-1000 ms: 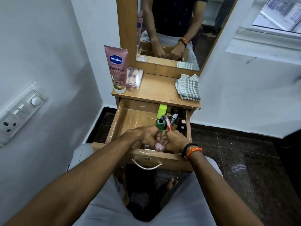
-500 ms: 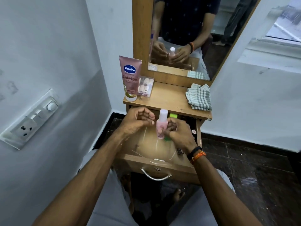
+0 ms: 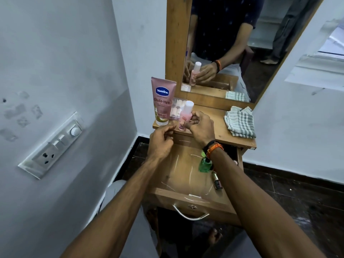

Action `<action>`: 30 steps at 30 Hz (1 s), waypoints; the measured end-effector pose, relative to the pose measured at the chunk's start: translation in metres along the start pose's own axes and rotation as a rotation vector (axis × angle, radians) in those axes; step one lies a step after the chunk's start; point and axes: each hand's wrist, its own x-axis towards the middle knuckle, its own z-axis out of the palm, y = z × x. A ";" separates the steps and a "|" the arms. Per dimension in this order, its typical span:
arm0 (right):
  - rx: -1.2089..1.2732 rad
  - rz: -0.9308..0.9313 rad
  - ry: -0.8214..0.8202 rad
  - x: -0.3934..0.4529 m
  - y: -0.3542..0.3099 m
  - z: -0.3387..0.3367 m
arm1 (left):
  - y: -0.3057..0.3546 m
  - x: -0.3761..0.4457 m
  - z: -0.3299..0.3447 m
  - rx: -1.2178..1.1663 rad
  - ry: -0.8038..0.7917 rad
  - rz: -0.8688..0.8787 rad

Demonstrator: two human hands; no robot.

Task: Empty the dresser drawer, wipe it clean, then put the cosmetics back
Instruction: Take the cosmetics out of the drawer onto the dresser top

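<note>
A small pink bottle with a white cap (image 3: 184, 116) stands upright at the dresser top's front left, and my right hand (image 3: 202, 127) grips its side. My left hand (image 3: 162, 142) hovers just below and left of it, fingers loosely curled, holding nothing. The wooden drawer (image 3: 186, 197) is pulled open beneath my arms. Inside it, on the right, lie a green bottle (image 3: 204, 165) and a small dark bottle (image 3: 216, 181); my right forearm hides more of that side.
On the dresser top (image 3: 216, 120) stand a pink Vaseline tube (image 3: 162, 101) and a clear box of small items (image 3: 176, 108); a folded checked cloth (image 3: 240, 121) lies at the right. A mirror (image 3: 232, 43) rises behind. A switch panel (image 3: 54, 146) sits on the left wall.
The pink bottle has gone up from the drawer onto the dresser top. My left hand has let go of it and dropped back slightly.
</note>
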 end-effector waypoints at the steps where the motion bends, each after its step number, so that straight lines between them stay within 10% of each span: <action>1: -0.015 -0.005 -0.008 0.003 0.000 0.003 | -0.001 0.001 0.000 -0.006 -0.002 -0.016; 30: 0.064 0.059 -0.058 0.008 0.005 0.009 | -0.006 -0.002 0.008 -0.007 0.044 -0.034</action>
